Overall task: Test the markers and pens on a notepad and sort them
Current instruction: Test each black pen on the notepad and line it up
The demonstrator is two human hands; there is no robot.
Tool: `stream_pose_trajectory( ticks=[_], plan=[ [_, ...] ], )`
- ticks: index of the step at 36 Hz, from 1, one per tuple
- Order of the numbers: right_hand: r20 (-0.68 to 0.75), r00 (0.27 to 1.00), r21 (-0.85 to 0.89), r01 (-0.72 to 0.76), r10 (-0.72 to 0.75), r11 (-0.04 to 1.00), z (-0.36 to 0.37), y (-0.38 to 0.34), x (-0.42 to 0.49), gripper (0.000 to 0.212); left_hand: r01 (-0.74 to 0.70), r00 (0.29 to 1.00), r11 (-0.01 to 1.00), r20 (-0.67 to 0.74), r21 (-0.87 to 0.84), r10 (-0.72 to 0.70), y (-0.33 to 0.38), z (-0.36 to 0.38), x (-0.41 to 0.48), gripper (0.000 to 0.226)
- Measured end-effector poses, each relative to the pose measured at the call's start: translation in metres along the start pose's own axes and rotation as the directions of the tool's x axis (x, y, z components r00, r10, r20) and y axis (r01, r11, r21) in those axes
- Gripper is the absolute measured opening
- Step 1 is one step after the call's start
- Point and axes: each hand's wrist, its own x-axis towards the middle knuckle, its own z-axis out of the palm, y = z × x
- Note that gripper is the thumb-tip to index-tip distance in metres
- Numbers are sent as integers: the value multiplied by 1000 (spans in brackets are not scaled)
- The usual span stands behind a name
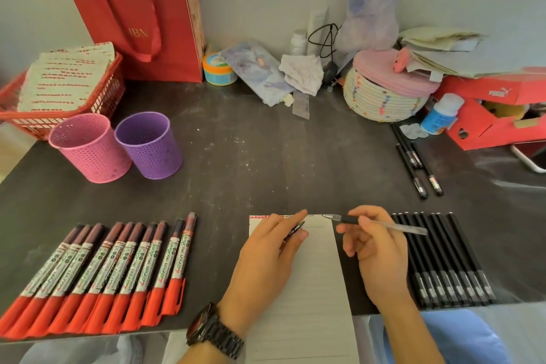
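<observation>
Holding uncapped pen [405, 227], right hand [381, 257] pinches barrel; tip at top edge of notepad [313, 281], contact not discernible. Notepad at 6 o'clock on worktop [266, 156]. Left hand [266, 260] rests on notepad, fingers curled round black pen cap [294, 232]. Red-capped marker row [103, 275] at 8 o'clock. Black pen row [449, 263] at 4 o'clock. Three loose pens [419, 165] at 2 o'clock. Pink cup [88, 148] and purple cup [150, 145] at 10 o'clock.

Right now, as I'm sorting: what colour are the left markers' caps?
The marker caps are orange-red; head view.
</observation>
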Motion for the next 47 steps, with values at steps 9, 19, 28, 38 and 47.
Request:
stream_pose_trajectory(
  ticks=[9,19,28,38,47],
  plan=[
    [13,1000,-49,7,-7,999,1,1,3,18,51,998,995,-26,-89,-53,-3,2,-1,35],
    [53,998,-104,51,-46,993,1,2,0,17,43,997,989,-53,-143,-51,-6,4,0,21],
    [92,994,-140,74,-61,987,1,3,1,21,10,998,992,-58,-129,-18,-4,2,0,17],
    [144,987,-272,111,-74,956,-2,7,1,20,-12,997,991,-73,-130,3,0,-1,0,18],
    [192,977,-346,155,-92,925,1,2,-1,14,-12,989,971,-149,-238,-24,3,-5,-3,19]
  ],
)
